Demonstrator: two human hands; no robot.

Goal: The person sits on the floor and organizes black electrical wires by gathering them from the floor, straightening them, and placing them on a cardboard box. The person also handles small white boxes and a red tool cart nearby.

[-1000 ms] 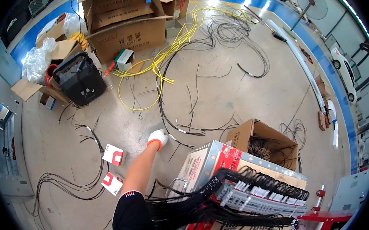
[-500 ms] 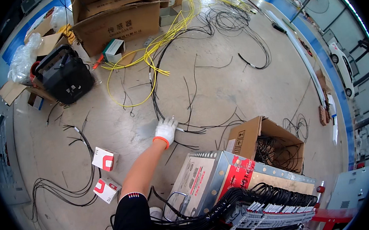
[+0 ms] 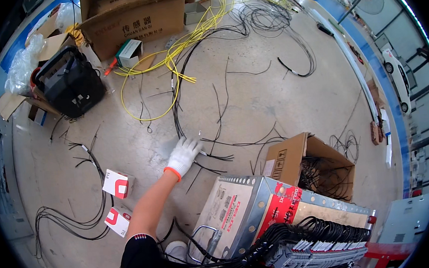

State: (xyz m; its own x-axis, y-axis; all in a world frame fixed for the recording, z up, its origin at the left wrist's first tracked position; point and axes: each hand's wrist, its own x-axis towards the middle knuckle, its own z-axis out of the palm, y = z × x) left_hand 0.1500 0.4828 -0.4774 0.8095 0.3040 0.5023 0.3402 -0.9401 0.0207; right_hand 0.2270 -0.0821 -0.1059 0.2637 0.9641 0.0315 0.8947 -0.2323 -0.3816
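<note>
My left hand (image 3: 184,154), in a white knit glove with an orange cuff, reaches out low over the floor. It lies across a bundle of black cables (image 3: 177,119) where they bend to the right. Its fingers look stretched and slightly apart on top of the cables; the thumb and palm side are hidden. Cut cable ends (image 3: 221,158) fan out to the right of the glove, one carrying a white label. My right hand is out of view.
Yellow cables (image 3: 179,57) lie beyond, near a large carton (image 3: 132,27) and a black machine (image 3: 72,86). At left are two small white-red boxes (image 3: 117,183). A cable-filled carton (image 3: 306,162), a long box (image 3: 229,202) and a grey terminal assembly (image 3: 312,256) stand at right.
My left wrist has drawn back left and toward me, turning the glove, while the fingers stay near the cable bend. The whole view has shifted slightly.
</note>
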